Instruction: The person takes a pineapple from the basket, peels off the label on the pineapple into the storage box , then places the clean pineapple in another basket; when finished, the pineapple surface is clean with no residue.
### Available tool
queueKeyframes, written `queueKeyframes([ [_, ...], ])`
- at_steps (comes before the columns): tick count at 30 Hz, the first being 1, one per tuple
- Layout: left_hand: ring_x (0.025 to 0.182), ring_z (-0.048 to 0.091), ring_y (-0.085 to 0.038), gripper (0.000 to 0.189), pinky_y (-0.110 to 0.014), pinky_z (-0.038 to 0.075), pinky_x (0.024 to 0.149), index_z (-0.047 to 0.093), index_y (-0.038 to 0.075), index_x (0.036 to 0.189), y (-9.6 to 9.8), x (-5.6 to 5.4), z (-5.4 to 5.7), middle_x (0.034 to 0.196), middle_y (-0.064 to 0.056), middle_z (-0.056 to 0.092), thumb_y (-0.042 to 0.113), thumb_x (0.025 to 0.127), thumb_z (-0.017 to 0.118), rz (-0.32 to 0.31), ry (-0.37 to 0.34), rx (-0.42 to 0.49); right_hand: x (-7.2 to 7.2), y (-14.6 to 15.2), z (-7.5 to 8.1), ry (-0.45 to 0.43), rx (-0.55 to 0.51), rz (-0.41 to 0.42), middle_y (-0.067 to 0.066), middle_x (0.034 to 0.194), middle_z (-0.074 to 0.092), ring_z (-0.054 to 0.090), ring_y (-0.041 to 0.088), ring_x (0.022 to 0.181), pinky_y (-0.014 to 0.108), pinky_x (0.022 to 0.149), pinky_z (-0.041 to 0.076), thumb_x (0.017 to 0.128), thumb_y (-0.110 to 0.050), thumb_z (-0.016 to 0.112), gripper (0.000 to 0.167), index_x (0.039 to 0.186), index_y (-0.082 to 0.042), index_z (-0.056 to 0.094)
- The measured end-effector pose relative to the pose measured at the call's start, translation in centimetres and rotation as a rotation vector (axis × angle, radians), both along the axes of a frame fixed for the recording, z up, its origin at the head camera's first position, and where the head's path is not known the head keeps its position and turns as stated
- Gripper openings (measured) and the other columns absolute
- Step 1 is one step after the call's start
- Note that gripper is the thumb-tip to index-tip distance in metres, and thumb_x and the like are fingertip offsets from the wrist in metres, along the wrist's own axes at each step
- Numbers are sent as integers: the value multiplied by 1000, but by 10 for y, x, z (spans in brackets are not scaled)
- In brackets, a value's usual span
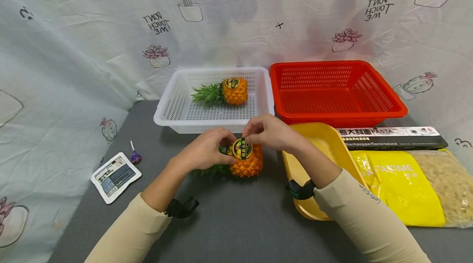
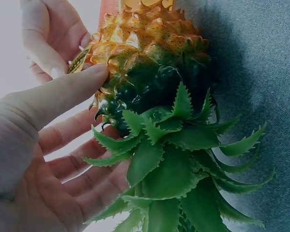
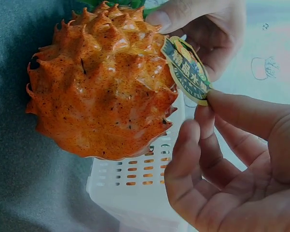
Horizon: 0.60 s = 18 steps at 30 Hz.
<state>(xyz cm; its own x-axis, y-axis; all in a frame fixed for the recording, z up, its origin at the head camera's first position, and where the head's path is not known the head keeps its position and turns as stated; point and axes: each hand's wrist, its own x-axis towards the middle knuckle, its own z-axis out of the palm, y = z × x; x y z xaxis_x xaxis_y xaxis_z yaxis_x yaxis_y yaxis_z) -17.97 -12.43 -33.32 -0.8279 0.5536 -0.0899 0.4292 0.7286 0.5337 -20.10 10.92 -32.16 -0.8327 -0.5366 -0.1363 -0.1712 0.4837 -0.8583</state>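
Note:
A toy-like orange pineapple (image 1: 251, 164) with spiky green leaves (image 2: 169, 169) lies on its side on the grey table. My left hand (image 1: 207, 150) holds it near the leaf end, the thumb (image 2: 82, 79) on its skin and the fingers around the side. With thumb and fingertip, my right hand (image 1: 271, 131) pinches the edge of a round black-and-gold sticker (image 3: 187, 70). Part of the sticker meets the fruit, while the pinched edge stands off the skin. Another pineapple (image 1: 236, 94), bearing a similar sticker, lies in the white basket (image 1: 214, 126) behind my hands.
A red basket (image 1: 369, 116) stands at the back right. Beneath my right forearm is a yellow tray (image 1: 325, 131), with a pasta box (image 1: 395, 144) and a yellow pasta bag (image 1: 402, 185) beside it. A lollipop (image 1: 136, 157) and a white packet (image 1: 116, 177) lie at left.

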Motion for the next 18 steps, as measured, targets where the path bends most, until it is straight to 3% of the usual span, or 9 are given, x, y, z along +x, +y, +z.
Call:
queueKeyframes([
  [11,101,63,-20,43,-40,53,91,70,13,116,2,-3,-1,109,0,68,27,81,90,4,-11,17,-1,8,3,-115,-101,-19,12,96,69,65,27,79,37,73,62,96,-15,72,14,106,-5,72],
  [18,102,63,-19,46,-40,54,92,70,12,119,0,-4,-2,113,-2,68,28,81,90,6,-12,17,-3,20,10,-180,-161,28,12,97,68,66,28,79,39,75,64,96,-16,72,17,109,-5,70],
])
